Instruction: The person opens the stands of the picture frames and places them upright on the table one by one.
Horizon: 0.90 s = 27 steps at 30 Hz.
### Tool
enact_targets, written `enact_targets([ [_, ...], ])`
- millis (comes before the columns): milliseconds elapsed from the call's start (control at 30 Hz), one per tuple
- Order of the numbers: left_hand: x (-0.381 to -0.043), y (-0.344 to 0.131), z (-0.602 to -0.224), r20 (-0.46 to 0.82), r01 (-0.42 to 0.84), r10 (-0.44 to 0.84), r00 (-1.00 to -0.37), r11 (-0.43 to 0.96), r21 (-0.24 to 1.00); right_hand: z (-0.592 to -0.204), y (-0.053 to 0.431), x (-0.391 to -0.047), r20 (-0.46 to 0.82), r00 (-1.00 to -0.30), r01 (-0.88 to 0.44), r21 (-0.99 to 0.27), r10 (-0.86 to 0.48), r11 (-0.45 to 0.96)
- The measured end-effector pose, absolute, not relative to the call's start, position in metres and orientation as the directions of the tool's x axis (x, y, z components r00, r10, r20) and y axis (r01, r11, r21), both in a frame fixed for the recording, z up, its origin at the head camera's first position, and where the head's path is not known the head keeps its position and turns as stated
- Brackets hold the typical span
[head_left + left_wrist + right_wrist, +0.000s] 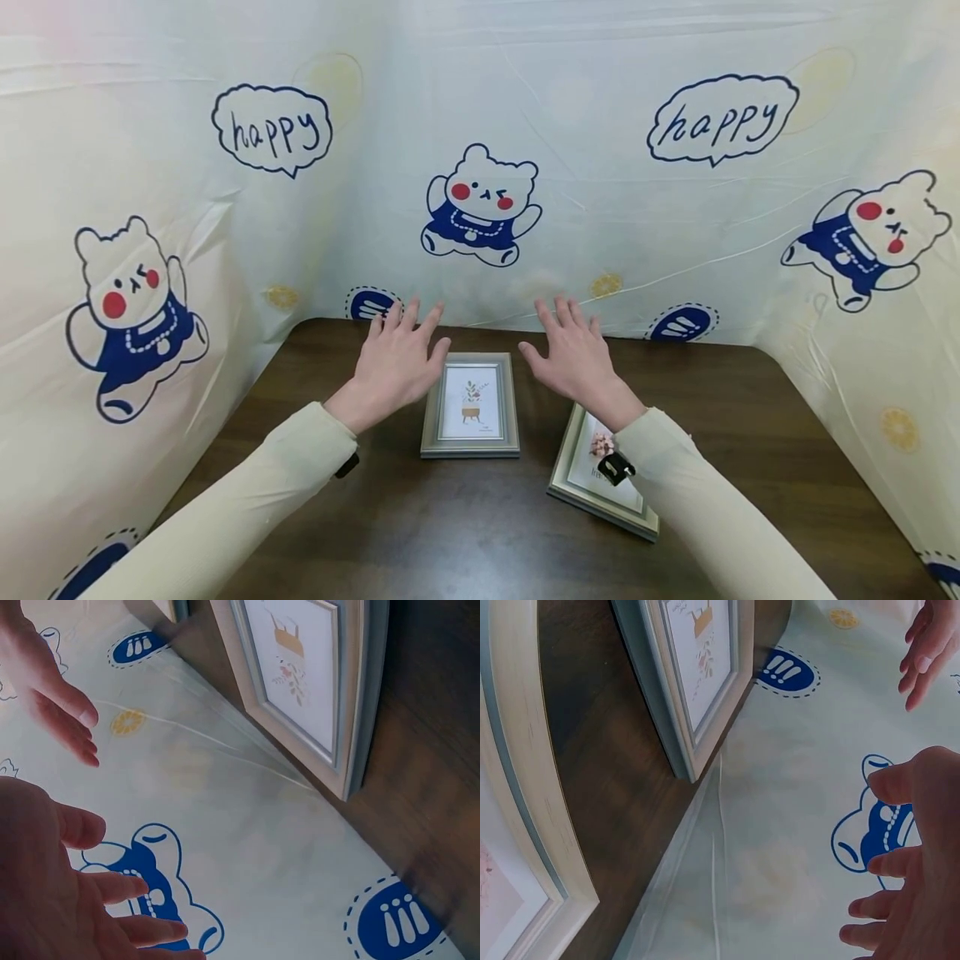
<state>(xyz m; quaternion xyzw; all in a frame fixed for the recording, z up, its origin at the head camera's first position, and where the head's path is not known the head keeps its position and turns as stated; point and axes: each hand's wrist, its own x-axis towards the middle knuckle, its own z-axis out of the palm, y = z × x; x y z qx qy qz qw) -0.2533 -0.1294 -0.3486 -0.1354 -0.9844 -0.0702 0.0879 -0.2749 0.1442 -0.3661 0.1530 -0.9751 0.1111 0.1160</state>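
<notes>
In the head view a picture frame (470,450) with a potted plant print lies on the dark table, between my two hands. My left hand (399,367) is spread with fingers straight, held above the table at that frame's left edge. On the other side my right hand (573,354) is also spread, fingers pointing away from me. Neither hand holds anything. A second picture frame (600,508), with a pink flower print, lies tilted below my right wrist, which covers part of it. Both wrist views show straight, parted fingers and the potted plant frame (341,735) nearby.
A dark brown wooden table (465,533) carries both frames. Pale cloth (600,225) printed with cartoon bears and the word "happy" hangs behind and at both sides, close to the table's edges. Small black devices (617,468) sit at both wrists.
</notes>
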Motion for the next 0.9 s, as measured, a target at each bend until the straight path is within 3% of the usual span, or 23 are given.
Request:
enact_targets([
  [900, -0.252, -0.133, -0.363, 0.186, 0.282, 0.254, -0.949, 0.949, 0.14, -0.385, 0.129, -0.278, 0.256, -0.916, -0.354, -0.149, -0.31, 0.923],
])
